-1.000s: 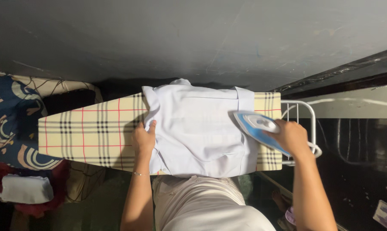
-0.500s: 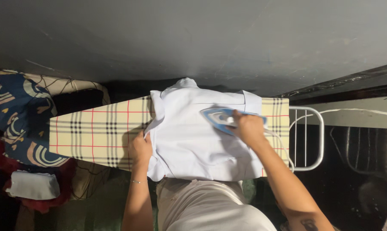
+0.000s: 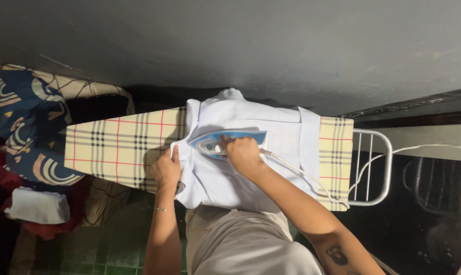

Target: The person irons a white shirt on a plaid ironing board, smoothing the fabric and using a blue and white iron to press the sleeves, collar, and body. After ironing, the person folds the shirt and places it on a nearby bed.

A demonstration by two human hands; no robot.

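Iron further left across plaid board

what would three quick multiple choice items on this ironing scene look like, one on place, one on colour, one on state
1. Where is the iron?
A. on the wire rest
B. on the white shirt
C. on the floor

2. What colour is the ironing board cover?
A. plain green
B. cream plaid with red and black lines
C. solid blue

3. What is the left hand doing?
A. hanging free
B. lifting the cord
C. pressing the shirt edge

Answers: 1 B, the right hand holds it on the white shirt; 2 B, the checks show; 3 C, it lies on the fabric.
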